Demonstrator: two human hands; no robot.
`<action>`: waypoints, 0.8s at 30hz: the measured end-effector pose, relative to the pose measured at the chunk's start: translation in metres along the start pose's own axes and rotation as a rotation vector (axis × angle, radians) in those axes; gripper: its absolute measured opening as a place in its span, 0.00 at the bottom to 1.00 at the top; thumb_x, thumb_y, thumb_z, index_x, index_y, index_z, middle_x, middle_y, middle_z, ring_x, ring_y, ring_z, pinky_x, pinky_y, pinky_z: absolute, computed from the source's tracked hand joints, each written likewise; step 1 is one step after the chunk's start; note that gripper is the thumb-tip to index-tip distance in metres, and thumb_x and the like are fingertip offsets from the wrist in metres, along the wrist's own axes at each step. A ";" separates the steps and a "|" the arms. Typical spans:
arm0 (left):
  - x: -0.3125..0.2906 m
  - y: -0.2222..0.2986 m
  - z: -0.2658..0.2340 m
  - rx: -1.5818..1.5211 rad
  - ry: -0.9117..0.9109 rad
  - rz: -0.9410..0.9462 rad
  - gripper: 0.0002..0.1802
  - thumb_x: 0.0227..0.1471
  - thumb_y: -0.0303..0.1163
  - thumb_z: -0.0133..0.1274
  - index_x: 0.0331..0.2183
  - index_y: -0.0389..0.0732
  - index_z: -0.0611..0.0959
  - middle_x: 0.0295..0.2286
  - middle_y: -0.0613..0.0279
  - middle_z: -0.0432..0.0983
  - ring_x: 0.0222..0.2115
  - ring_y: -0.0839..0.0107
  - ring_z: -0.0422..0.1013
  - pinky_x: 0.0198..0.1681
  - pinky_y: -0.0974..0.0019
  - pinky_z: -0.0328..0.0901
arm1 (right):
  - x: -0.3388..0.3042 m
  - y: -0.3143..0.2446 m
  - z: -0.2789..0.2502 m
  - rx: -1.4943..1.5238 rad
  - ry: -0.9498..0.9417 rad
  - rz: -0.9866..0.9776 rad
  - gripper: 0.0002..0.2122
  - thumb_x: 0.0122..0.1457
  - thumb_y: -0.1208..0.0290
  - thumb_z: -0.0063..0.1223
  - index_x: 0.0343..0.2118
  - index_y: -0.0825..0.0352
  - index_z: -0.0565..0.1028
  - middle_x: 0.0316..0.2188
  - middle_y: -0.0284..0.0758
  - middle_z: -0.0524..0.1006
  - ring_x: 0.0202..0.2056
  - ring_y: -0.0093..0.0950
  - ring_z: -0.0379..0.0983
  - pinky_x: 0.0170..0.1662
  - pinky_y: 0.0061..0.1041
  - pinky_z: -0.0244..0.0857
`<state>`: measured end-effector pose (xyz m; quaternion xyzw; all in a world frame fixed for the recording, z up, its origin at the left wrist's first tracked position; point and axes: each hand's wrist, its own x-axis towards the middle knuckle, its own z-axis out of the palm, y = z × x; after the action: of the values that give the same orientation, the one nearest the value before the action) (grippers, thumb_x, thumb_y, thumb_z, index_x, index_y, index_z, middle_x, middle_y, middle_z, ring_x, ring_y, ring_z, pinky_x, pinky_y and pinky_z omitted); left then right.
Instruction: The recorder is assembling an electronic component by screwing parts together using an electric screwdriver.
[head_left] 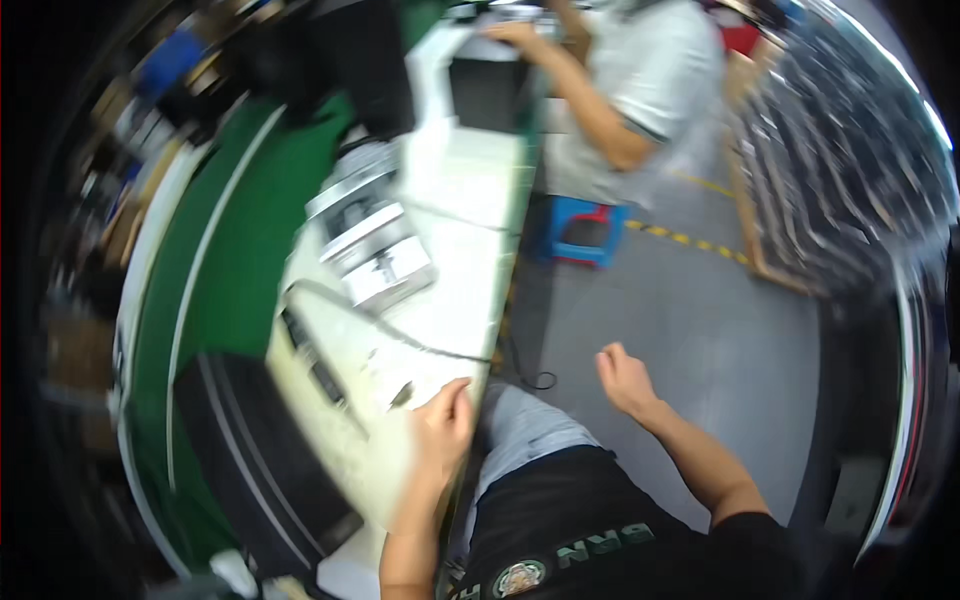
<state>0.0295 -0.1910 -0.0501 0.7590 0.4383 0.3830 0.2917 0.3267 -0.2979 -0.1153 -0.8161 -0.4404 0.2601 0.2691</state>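
head view, and the left hand (443, 428) is at the table's (470, 190) right edge, blurred, fingers curled; whether they're gripping anything, i can't tell. just beyond it, in from that edge, sits a small dark piece (402, 394). a long black tool (326, 381) lies toward the left edge, a cable (430, 350) runs over to the right edge, and there's a silver box (370, 240) beyond. out over the floor (690, 310), the right hand (626, 380) hangs, fingers folded closed.
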 end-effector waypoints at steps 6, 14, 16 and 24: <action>-0.006 -0.012 -0.029 0.172 0.161 -0.163 0.07 0.55 0.21 0.56 0.36 0.37 0.86 0.22 0.50 0.80 0.18 0.60 0.77 0.23 0.61 0.69 | 0.036 -0.084 0.014 0.230 -0.078 -0.362 0.08 0.66 0.71 0.56 0.44 0.69 0.75 0.29 0.43 0.81 0.29 0.33 0.79 0.36 0.29 0.71; 0.028 -0.029 -0.033 0.206 0.243 -0.331 0.07 0.58 0.25 0.55 0.36 0.36 0.86 0.15 0.52 0.75 0.16 0.61 0.75 0.22 0.60 0.68 | 0.094 -0.183 0.039 0.258 -0.047 -0.723 0.09 0.63 0.76 0.58 0.44 0.71 0.76 0.32 0.43 0.79 0.28 0.35 0.79 0.31 0.30 0.71; 0.036 -0.037 -0.029 0.039 0.211 -0.460 0.08 0.60 0.26 0.54 0.37 0.35 0.85 0.15 0.59 0.73 0.14 0.65 0.70 0.20 0.63 0.64 | 0.103 -0.204 0.043 0.197 -0.020 -0.733 0.09 0.62 0.76 0.59 0.44 0.70 0.77 0.32 0.43 0.79 0.26 0.36 0.78 0.30 0.31 0.70; 0.070 -0.048 -0.031 -1.210 0.255 -1.057 0.10 0.65 0.27 0.47 0.44 0.32 0.79 0.25 0.65 0.73 0.21 0.72 0.69 0.25 0.68 0.62 | 0.137 -0.242 0.028 0.175 -0.114 -0.817 0.10 0.58 0.80 0.61 0.42 0.68 0.77 0.41 0.41 0.77 0.35 0.38 0.79 0.37 0.31 0.73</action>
<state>0.0048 -0.1044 -0.0484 0.1132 0.4857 0.4487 0.7416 0.2328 -0.0614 0.0006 -0.5326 -0.7183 0.2130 0.3937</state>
